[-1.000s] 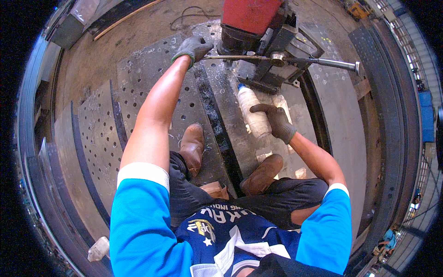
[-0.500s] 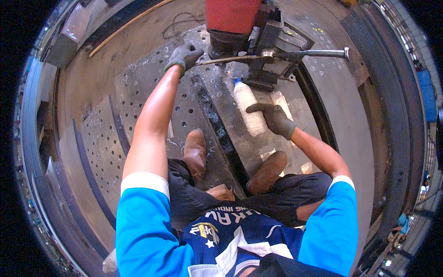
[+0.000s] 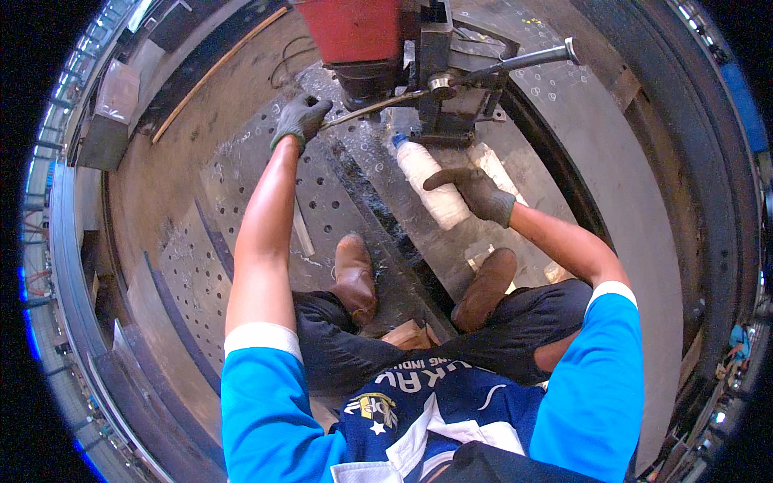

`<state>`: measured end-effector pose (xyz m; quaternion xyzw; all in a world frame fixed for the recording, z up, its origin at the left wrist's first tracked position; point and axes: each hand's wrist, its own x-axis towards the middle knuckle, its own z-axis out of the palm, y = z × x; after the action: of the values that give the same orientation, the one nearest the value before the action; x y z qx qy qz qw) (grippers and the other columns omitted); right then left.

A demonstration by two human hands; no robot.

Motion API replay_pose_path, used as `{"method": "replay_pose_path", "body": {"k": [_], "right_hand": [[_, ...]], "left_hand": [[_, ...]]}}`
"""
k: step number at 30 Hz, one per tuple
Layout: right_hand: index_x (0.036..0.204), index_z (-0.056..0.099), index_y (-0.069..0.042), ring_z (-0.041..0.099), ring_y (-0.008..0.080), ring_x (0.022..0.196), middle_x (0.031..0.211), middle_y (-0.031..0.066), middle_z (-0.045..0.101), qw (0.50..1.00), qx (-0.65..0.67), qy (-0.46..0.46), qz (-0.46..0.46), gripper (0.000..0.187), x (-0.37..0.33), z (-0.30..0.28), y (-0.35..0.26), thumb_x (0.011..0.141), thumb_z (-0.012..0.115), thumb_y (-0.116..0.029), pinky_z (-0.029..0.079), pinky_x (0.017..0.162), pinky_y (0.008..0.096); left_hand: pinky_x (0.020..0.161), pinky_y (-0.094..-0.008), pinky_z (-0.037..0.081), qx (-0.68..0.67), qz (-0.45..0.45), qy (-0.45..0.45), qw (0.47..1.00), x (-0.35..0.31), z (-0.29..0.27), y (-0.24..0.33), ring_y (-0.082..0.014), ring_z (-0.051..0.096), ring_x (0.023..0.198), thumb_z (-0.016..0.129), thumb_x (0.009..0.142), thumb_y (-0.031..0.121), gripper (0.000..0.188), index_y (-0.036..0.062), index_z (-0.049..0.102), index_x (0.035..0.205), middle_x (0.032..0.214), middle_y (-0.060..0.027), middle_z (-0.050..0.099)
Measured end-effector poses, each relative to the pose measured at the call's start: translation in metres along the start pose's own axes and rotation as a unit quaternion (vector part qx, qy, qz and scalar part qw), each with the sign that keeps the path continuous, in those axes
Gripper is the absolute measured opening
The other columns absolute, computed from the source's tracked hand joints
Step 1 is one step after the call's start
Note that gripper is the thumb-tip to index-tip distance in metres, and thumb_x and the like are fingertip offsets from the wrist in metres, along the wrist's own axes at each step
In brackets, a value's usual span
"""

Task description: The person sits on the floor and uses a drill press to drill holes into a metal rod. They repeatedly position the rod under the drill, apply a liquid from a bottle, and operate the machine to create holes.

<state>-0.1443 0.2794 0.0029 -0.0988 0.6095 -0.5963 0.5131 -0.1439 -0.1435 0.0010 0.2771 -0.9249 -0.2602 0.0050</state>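
Observation:
My left hand (image 3: 299,121), in a dark grey knit glove, is closed around the left end of a metal lever (image 3: 374,105). The lever meets a round hub (image 3: 441,85) on a drilling machine with a red motor housing (image 3: 350,30). A second handle (image 3: 539,58) sticks out to the right of the hub. In my gloved right hand (image 3: 477,195) is a white-wrapped bottle (image 3: 420,171) with a blue cap, gripped near its lower end. It lies tilted, cap toward the machine base. Whether it touches the plate I cannot tell.
The machine stands on a steel plate (image 3: 322,189) with many drilled holes. Dark gaps run between the plates. My boots (image 3: 353,270) rest near the bottle. A flat metal strip (image 3: 303,229) lies left of them, and a long thin rod (image 3: 217,76) lies at the far left.
The view has shifted and turned slightly, so the machine sits further left. The lever appears more tilted, its left end lower. Both hands keep their holds.

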Motion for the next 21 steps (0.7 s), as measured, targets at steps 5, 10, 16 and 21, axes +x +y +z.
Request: {"method": "replay_pose_path", "body": {"k": [5, 10, 16, 21], "right_hand": [[0.115, 0.077, -0.004, 0.071, 0.0173, 0.094, 0.116, 0.0098, 0.072, 0.998, 0.005, -0.026, -0.052, 0.033, 0.007, -0.012, 0.017, 0.107, 0.051, -0.024, 0.059, 0.088, 0.0315], [0.107, 0.079, -0.005, 0.071, 0.0174, 0.088, 0.112, 0.0096, 0.073, 1.000, 0.014, 0.005, -0.023, 0.029, 0.012, -0.013, 0.020, 0.105, 0.055, -0.020, 0.060, 0.083, 0.0298], [0.105, 0.080, -0.005, 0.071, 0.0179, 0.083, 0.108, 0.0102, 0.074, 0.997, 0.049, 0.045, 0.025, 0.028, 0.009, -0.009, 0.015, 0.105, 0.054, -0.015, 0.060, 0.080, 0.0300], [0.105, 0.081, -0.004, 0.072, 0.0187, 0.084, 0.109, 0.0117, 0.075, 0.999, 0.005, 0.030, -0.009, 0.032, 0.016, -0.017, 0.027, 0.106, 0.050, -0.015, 0.060, 0.079, 0.0300]], "left_hand": [[0.086, -0.0433, 0.055, 0.033, 0.053, 0.051, 0.997, 0.002, 0.004, -0.006, -0.0316, 0.074, 0.097, 0.065, 0.090, 0.054, 0.060, 0.0024, 0.073, 0.120, 0.108, -0.0159, 0.078], [0.078, -0.0423, 0.053, 0.012, 0.065, 0.039, 0.997, 0.007, 0.009, -0.013, -0.0258, 0.071, 0.085, 0.066, 0.090, 0.050, 0.055, -0.0004, 0.074, 0.112, 0.098, -0.0146, 0.077], [0.076, -0.0417, 0.052, -0.006, 0.054, 0.041, 0.998, 0.008, 0.011, -0.013, -0.0235, 0.069, 0.082, 0.067, 0.090, 0.048, 0.052, -0.0007, 0.074, 0.107, 0.092, -0.0145, 0.076], [0.082, -0.0429, 0.052, 0.010, 0.045, 0.033, 0.998, 0.001, 0.006, -0.005, -0.0291, 0.071, 0.090, 0.067, 0.090, 0.050, 0.053, 0.0013, 0.074, 0.109, 0.100, -0.0168, 0.076]]}}
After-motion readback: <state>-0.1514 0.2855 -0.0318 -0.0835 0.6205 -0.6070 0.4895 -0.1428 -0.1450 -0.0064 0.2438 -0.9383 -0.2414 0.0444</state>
